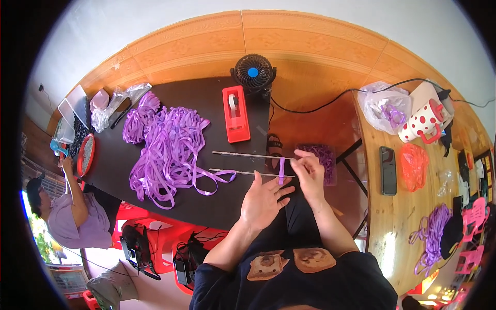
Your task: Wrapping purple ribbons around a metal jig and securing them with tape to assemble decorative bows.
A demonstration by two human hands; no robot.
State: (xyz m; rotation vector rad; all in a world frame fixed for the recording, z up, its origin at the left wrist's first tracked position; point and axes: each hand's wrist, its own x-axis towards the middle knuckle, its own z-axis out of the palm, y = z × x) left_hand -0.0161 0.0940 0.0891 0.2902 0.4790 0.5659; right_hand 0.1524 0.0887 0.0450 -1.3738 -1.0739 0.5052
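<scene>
— Where lies the short purple plastic ribbon strip?
— Looped upright between two thin grey rods, at the near right edge of the dark bench; rods' long axis running left to right.
— Which of the hands nearer?
— Right hand, fingers closed, pinching the strip's top. Left hand open, fingers spread flat, just below the lower rod, holding nothing.

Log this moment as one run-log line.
left hand: open, flat by lower stick | right hand: pinching ribbon loop across sticks | ribbon pile: on table, left
</scene>
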